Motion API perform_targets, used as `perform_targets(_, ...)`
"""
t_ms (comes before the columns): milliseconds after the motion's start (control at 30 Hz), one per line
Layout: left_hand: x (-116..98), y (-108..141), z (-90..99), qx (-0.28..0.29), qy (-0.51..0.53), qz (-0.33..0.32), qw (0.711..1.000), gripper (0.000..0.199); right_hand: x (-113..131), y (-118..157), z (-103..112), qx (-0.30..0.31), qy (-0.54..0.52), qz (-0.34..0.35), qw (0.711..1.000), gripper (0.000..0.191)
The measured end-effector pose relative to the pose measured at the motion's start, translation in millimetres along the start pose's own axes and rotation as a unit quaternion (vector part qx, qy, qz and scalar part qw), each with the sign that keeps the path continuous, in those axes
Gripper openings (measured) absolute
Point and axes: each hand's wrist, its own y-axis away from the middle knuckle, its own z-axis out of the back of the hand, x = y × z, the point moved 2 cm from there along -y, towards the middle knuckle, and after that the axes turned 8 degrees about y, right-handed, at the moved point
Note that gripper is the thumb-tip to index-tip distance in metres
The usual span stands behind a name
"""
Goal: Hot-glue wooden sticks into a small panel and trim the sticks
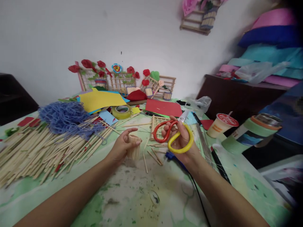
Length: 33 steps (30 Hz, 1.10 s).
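Observation:
Between the thumb and fingers of my left hand [121,145] is a small bundle of short wooden sticks [133,152], held upright above the table. My right hand [183,138] grips scissors [187,150] with one red and one yellow handle loop; their blades point away from me. Behind the hands lies a small wooden stick lattice [157,121], partly covered by the red loop. Several loose short sticks [155,157] are scattered between my hands. A blue glue gun [175,158] with a black cord lies below my right hand.
Long sticks [59,148] and tangled blue yarn [63,116] cover the left side. Coloured sheets [101,100] and a tape roll [121,111] lie further back, before lattices with red flowers [120,82]. A cup [221,125] and a green flask [252,132] stand at the right.

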Motion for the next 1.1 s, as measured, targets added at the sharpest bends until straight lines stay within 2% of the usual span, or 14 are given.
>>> perform_targets(67,-1,1,-1.4,0.003,0.0,-0.004,1.0,0.068,2,1,5,-0.002,0.073,0.024,0.997,0.033)
perform_targets(133,-2,3,-2.8,0.009,-0.002,-0.014,1.0,0.066,3,3,10,0.013,0.227,0.053,0.972,0.032)
perform_targets(167,-3,4,-3.3,0.012,-0.005,-0.02,1.0,0.066,3,4,12,0.03,0.323,0.073,0.943,0.03)
perform_targets(200,-3,4,-3.6,0.015,-0.008,-0.026,1.0,0.067,3,4,13,0.051,0.42,0.101,0.9,0.028)
perform_targets(300,-5,5,-3.5,0.017,-0.017,-0.041,0.999,0.067,0,5,13,0.123,0.624,0.183,0.75,0.021)
perform_targets(333,-6,6,-3.3,0.016,-0.016,-0.046,0.999,0.066,-2,5,13,0.141,0.659,0.192,0.713,0.021)
perform_targets(400,-8,5,-3.1,0.015,-0.01,-0.053,0.998,0.066,-5,4,13,0.157,0.702,0.182,0.67,0.027)
perform_targets(500,-10,5,-3.6,0.017,0.011,-0.052,0.998,0.065,-7,4,14,0.164,0.733,0.151,0.643,0.041)
perform_targets(633,-10,5,-6.7,0.017,0.066,-0.024,0.997,0.065,-9,4,13,0.184,0.748,0.135,0.623,0.039)
perform_targets(700,-8,6,-9.7,0.019,0.088,-0.005,0.996,0.066,-10,5,11,0.179,0.732,0.124,0.645,0.036)
perform_targets(800,-4,11,-14.8,0.036,0.097,0.027,0.994,0.066,-12,8,7,0.16,0.692,0.094,0.698,0.031)
perform_targets(867,-2,14,-16.9,0.041,0.093,0.038,0.994,0.067,-11,10,5,0.155,0.683,0.084,0.709,0.029)
perform_targets(933,-1,15,-17.7,0.04,0.086,0.038,0.995,0.068,-8,11,5,0.164,0.697,0.094,0.692,0.031)
perform_targets(1100,-4,13,-15.4,0.02,0.065,0.012,0.998,0.078,3,8,10,0.199,0.752,0.113,0.618,0.041)
